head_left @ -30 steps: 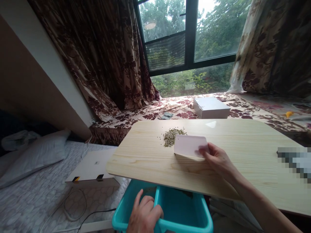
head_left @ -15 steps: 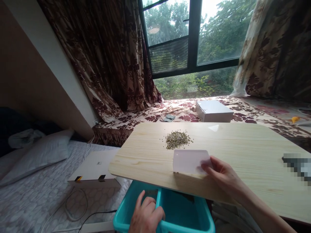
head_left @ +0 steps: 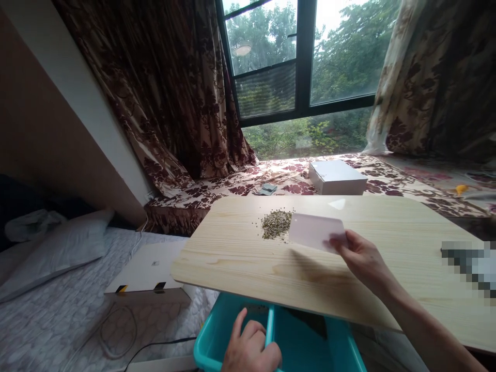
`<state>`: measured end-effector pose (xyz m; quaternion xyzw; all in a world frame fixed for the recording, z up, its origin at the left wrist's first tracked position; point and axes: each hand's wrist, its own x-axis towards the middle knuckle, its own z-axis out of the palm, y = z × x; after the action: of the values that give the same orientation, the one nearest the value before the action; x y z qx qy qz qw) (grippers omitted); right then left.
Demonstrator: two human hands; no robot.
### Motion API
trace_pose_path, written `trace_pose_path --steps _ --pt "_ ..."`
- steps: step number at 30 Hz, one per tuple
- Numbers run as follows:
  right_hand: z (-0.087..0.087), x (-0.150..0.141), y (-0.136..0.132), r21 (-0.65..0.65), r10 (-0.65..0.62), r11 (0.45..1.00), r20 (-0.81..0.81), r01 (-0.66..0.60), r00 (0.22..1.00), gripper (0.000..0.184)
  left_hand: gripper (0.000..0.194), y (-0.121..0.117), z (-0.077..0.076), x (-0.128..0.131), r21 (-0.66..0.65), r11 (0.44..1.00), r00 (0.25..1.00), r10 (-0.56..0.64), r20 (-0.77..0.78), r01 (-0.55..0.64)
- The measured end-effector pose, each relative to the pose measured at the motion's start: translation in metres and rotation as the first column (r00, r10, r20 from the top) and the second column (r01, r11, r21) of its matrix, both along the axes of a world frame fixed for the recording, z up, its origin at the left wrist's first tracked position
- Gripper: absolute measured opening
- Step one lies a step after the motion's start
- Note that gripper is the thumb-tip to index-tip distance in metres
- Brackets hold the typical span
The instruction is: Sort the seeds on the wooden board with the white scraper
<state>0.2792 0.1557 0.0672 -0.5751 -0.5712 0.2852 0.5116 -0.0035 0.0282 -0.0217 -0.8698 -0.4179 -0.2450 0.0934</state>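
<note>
My right hand (head_left: 366,261) pinches a pale, translucent plastic scraper (head_left: 313,231) by its right end, thumb in front. The scraper is tilted just above the wooden tabletop (head_left: 240,263), its left end against or just over the right side of a pile of small green beans or seeds (head_left: 276,224). Below the near table edge, my left hand (head_left: 251,346) grips the divider of a teal two-compartment bin (head_left: 205,343), index finger stretched over the left compartment. Some small grains appear inside that compartment. The table edge hides the bin's far part.
A white box (head_left: 149,268) with striped tape lies on the bed (head_left: 70,289), left of the table. Cables (head_left: 118,330) run near the bin. Behind the table, another white box (head_left: 337,177) and a grey cloth (head_left: 267,189) rest on the window seat. A pixelated object (head_left: 470,263) lies at right.
My right hand has carried the scraper away from the near edge, up to the pile's right side. My left hand and the teal bin have shifted right together.
</note>
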Motion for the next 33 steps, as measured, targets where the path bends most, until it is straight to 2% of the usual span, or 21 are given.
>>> trace_pose_path --steps 6,16,23,28,33 --pt "0.002 -0.013 0.004 0.006 0.004 1.000 0.085 -0.005 0.996 0.019 0.022 -0.001 0.000 -0.002 -0.012 1.000 1.000 0.004 -0.006 -0.004" --pt "0.002 -0.011 0.008 0.014 0.037 0.999 0.051 -0.038 0.998 0.018 0.023 0.001 -0.005 -0.004 0.024 1.000 1.000 0.015 -0.015 -0.015" --pt "-0.001 -0.012 0.005 -0.025 0.064 0.998 0.106 -0.061 0.992 0.021 0.023 0.001 -0.006 -0.006 0.017 1.000 1.000 0.010 -0.012 -0.010" --pt "-0.010 -0.003 0.003 -0.032 0.067 0.997 0.030 -0.066 0.997 0.023 0.021 -0.001 0.000 -0.006 -0.058 0.998 1.000 -0.001 0.022 0.002" --pt "-0.008 -0.004 0.005 -0.030 0.067 0.997 -0.020 -0.068 0.998 0.023 0.023 0.000 0.001 -0.006 -0.052 0.999 1.000 0.008 0.026 -0.007"
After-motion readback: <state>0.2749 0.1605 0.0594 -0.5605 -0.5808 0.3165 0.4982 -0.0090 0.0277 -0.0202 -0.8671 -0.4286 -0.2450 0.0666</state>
